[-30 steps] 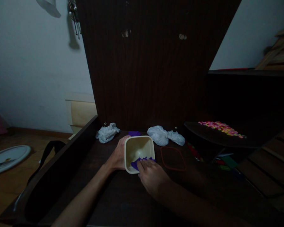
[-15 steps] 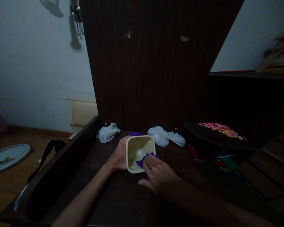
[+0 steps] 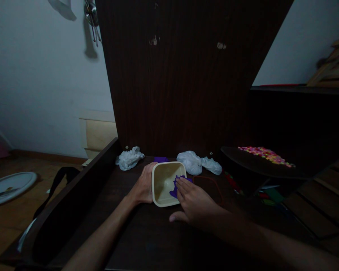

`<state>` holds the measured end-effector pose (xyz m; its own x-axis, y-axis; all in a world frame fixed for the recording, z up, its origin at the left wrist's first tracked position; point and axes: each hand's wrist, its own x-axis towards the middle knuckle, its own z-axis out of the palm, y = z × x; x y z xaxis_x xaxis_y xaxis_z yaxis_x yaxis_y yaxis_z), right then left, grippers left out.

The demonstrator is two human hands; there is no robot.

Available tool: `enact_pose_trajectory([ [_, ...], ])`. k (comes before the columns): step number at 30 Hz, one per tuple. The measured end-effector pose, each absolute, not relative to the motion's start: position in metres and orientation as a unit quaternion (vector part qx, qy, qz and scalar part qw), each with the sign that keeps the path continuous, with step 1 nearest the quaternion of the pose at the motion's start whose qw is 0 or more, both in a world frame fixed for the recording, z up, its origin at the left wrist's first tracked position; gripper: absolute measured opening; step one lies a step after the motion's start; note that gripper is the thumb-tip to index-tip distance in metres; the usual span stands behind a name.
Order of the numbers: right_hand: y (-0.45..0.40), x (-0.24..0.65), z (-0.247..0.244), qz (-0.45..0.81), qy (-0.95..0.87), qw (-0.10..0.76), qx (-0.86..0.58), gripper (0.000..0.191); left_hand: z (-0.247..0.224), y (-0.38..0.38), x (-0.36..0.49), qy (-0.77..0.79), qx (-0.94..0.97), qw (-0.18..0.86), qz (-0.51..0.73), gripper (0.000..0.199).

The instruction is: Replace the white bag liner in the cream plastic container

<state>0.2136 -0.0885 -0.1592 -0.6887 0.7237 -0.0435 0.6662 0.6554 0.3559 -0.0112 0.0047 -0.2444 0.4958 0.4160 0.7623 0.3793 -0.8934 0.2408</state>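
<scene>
Had one square cream tub (image 3: 161, 180) tipped mouth toward me over the surface (image 3: 149, 229), left hand (image 3: 143, 184) clasped on its left side. Visible contents: one purple cloth (image 3: 174, 189), partly inside at the right wall. Right hand (image 3: 194, 199) grip: fingers flat on the cloth, thumb spread apart. Two white plastic bags (image 3: 190, 162) sat at the back, one purple piece (image 3: 160, 159) just behind the tub.

Cream container (image 3: 164, 180), purple cloth (image 3: 174, 191), dark brown desk (image 3: 149, 233)
</scene>
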Motion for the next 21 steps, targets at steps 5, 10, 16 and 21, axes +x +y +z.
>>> enact_pose_trajectory([
  [5,-0.083,0.216,-0.161,0.172,0.905,0.079,0.381,0.098,-0.245,0.005,-0.011,0.225,0.867,0.012,0.444,0.12],
  [10,-0.077,0.218,-0.166,0.184,0.909,0.054,0.37,0.079,-0.246,0.007,-0.011,0.221,0.873,0.009,0.435,0.123],
  [16,-0.068,0.218,-0.16,0.227,0.909,0.049,0.347,0.046,-0.247,0.006,-0.011,0.221,0.866,0.02,0.448,0.122],
  [21,-0.055,0.219,-0.162,0.264,0.904,0.052,0.332,0.029,-0.247,0.006,-0.011,0.227,0.868,0.024,0.44,0.12],
])
